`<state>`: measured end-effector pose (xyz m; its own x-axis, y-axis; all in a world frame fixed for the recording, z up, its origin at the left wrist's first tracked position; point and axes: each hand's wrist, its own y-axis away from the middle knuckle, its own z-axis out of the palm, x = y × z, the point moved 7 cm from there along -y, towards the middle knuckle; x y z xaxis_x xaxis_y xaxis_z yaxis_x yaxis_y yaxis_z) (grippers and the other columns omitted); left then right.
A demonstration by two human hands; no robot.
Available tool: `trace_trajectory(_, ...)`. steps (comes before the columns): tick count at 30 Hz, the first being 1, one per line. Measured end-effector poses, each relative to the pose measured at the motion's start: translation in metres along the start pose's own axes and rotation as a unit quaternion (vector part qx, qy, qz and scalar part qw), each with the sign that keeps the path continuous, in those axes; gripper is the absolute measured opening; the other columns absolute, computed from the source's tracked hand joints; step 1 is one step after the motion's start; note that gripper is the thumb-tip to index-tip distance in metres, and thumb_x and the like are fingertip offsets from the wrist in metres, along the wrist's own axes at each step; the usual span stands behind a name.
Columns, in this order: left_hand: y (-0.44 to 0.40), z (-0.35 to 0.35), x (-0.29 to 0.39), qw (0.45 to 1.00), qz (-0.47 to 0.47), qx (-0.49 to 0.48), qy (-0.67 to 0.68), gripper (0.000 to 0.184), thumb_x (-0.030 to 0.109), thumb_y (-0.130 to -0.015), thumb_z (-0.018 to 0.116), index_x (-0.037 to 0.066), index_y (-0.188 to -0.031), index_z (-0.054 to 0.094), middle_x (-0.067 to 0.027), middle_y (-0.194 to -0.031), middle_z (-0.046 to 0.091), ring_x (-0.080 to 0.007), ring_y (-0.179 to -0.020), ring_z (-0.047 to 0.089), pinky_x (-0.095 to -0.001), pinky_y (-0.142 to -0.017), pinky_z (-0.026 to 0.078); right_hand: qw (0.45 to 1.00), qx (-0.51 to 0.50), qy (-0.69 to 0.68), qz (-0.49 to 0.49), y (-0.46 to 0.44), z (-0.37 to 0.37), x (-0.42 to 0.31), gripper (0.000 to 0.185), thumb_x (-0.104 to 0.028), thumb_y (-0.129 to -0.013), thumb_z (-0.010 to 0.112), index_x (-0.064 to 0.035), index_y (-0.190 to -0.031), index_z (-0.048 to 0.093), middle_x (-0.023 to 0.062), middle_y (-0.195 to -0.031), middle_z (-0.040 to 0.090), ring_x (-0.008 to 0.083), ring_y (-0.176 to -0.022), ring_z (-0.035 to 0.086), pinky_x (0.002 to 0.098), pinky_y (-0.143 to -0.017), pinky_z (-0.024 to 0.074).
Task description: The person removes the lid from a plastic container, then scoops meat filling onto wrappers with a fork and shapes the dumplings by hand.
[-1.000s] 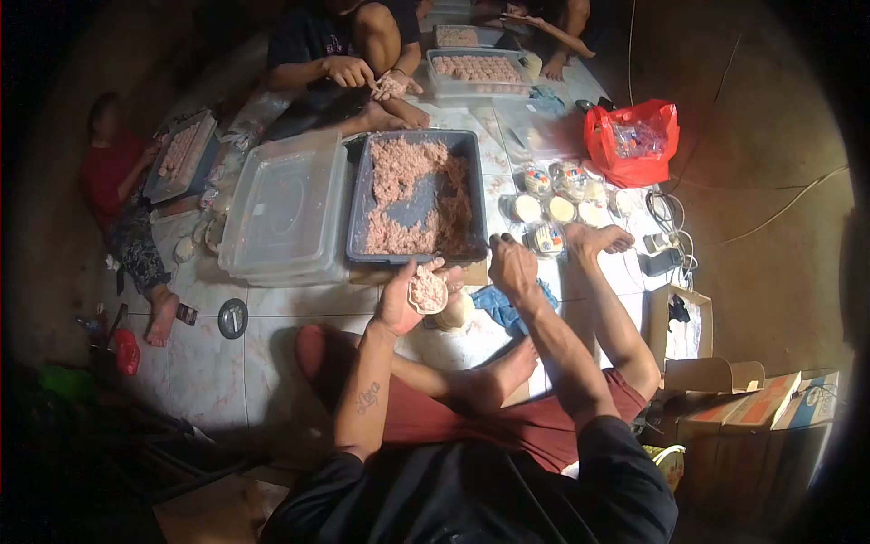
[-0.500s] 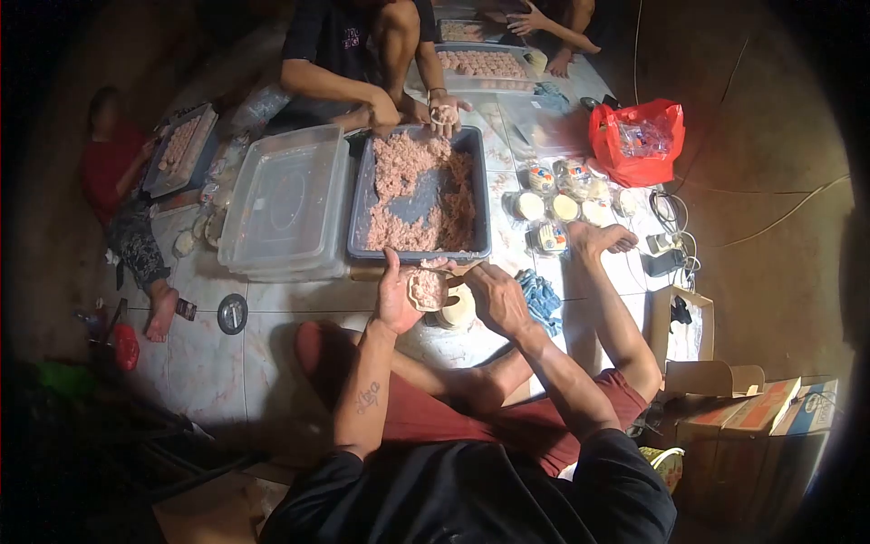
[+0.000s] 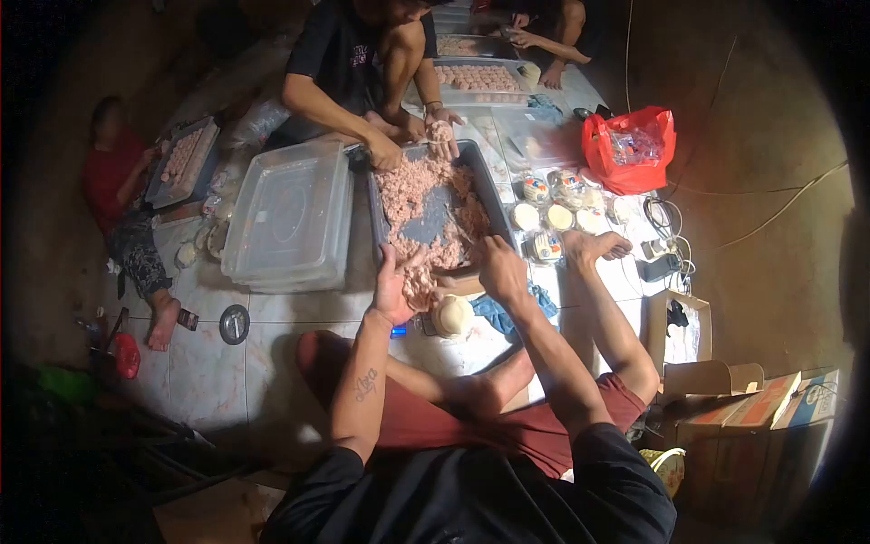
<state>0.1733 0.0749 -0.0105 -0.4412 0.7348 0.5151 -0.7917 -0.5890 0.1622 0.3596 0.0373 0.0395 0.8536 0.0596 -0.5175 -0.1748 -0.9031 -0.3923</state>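
Note:
My left hand (image 3: 395, 295) holds a wrapper with pink meat filling (image 3: 420, 286) in its curved palm, just below the grey tub (image 3: 500, 213). Ground pink meat (image 3: 408, 186) lines the tub around a bare patch. At the tub's lower right corner is my right hand (image 3: 503, 272), its fingers closed; whatever they hold is hidden. A stack of pale round wrappers (image 3: 452, 315) stands on the tiles between my hands, beside a blue cloth (image 3: 507, 311).
A co-worker's hands (image 3: 388, 152) are at the tub's far edge. Clear stacked boxes (image 3: 288, 218) stand left. Wrapper packs (image 3: 560, 218), a red bag (image 3: 630, 150) and a cable (image 3: 664, 213) lie right. Cardboard boxes (image 3: 743, 417) stand lower right.
The tub has shifted right and tilted. My right hand has moved from the wrapper in my left hand to the tub's corner. The co-worker's hand has reached into the meat.

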Motion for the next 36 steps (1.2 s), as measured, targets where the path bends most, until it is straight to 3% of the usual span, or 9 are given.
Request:
trace_trajectory(1,0.001,-0.003,-0.001,1.0,0.005,0.011,0.005,0.109,0.091,-0.083,0.024,0.016,-0.161,0.012,-0.0301,-0.104,0.069,-0.0334,-0.074,0.071,-0.0411,-0.065,0.059,0.992,-0.023,0.121,0.003,0.003,0.008,0.007,0.011,-0.005,-0.093,0.051,0.0019,-0.093,0.06,0.0256,-0.099,0.064,0.0442,-0.088,0.065,0.051,-0.074,0.0525)
trace_trajectory(5,0.005,0.001,-0.005,0.997,-0.001,0.061,0.044,0.106,0.091,-0.083,0.023,0.017,-0.159,0.025,-0.0273,-0.106,0.069,-0.0312,-0.075,0.071,-0.0396,-0.064,0.058,0.997,0.017,0.053,0.047,0.006,-0.002,-0.003,0.013,-0.004,-0.093,0.049,0.0016,-0.098,0.059,0.0255,-0.099,0.063,0.045,-0.088,0.065,0.0511,-0.073,0.0528)
trace_trajectory(7,0.005,0.012,-0.004,0.999,0.008,0.0,0.034,0.108,0.091,-0.083,0.023,0.013,-0.157,0.031,-0.0259,-0.108,0.069,-0.0301,-0.079,0.071,-0.04,-0.064,0.058,0.998,0.012,-0.009,0.069,0.015,0.0,-0.012,0.012,-0.004,-0.092,0.051,0.0016,-0.1,0.059,0.0263,-0.099,0.062,0.0466,-0.087,0.063,0.0519,-0.073,0.0511)
trace_trajectory(9,0.005,0.016,-0.01,0.995,-0.009,0.045,0.091,0.11,0.091,-0.083,0.023,0.009,-0.156,0.031,-0.025,-0.109,0.07,-0.0292,-0.08,0.071,-0.0397,-0.065,0.058,0.988,-0.002,-0.143,-0.061,0.028,0.016,-0.031,0.011,-0.003,-0.091,0.053,0.0015,-0.1,0.058,0.0269,-0.096,0.061,0.0485,-0.086,0.061,0.0526,-0.074,0.049)
trace_trajectory(15,0.021,0.016,-0.018,0.994,-0.037,-0.084,0.051,0.102,0.085,-0.089,0.026,0.003,-0.148,0.042,-0.0224,-0.102,0.073,-0.0272,-0.07,0.073,-0.0357,-0.062,0.059,0.994,0.041,-0.088,0.042,0.012,0.02,0.011,0.008,-0.008,-0.093,0.053,-0.002,-0.097,0.057,0.027,-0.096,0.061,0.0497,-0.086,0.06,0.0558,-0.071,0.0471)
trace_trajectory(19,0.044,-0.045,-0.032,0.992,-0.073,0.096,-0.029,0.097,0.08,-0.091,0.035,0.0,-0.145,0.041,-0.0245,-0.103,0.072,-0.029,-0.07,0.072,-0.0368,-0.063,0.06,0.982,0.156,0.05,0.095,-0.004,-0.002,0.086,0.027,-0.013,-0.092,0.057,-0.0004,-0.116,0.058,0.0299,-0.113,0.059,0.0509,-0.103,0.059,0.0549,-0.085,0.0483)
trace_trajectory(23,0.05,-0.042,-0.048,0.992,-0.089,0.084,0.003,0.087,0.079,-0.093,0.034,0.007,-0.141,0.042,-0.0284,-0.104,0.07,-0.0326,-0.079,0.072,-0.0397,-0.064,0.06,0.979,0.116,0.034,0.161,-0.014,-0.003,0.12,0.036,-0.029,-0.092,0.066,-0.0008,-0.114,0.06,0.0302,-0.11,0.061,0.0501,-0.098,0.061,0.0547,-0.083,0.0485)
trace_trajectory(26,0.034,-0.055,-0.025,0.993,0.027,0.11,-0.008,0.08,0.078,-0.092,0.039,0.012,-0.138,0.035,-0.0277,-0.108,0.068,-0.0327,-0.082,0.071,-0.0414,-0.07,0.059,0.988,0.083,0.042,0.121,-0.018,0.036,0.147,0.032,-0.031,-0.092,0.065,-0.0005,-0.104,0.064,0.0283,-0.097,0.066,0.0479,-0.093,0.063,0.0544,-0.08,0.0489)
trace_trajectory(36,0.045,-0.083,0.014,0.979,0.094,0.18,0.032,0.08,0.079,-0.09,0.041,0.029,-0.152,0.026,-0.0268,-0.113,0.066,-0.0306,-0.082,0.069,-0.0376,-0.07,0.058,0.98,0.085,-0.064,0.17,-0.005,0.05,0.097,0.03,-0.025,-0.094,0.061,0.0036,-0.1,0.067,0.0297,-0.085,0.068,0.0492,-0.084,0.066,0.053,-0.07,0.0497)
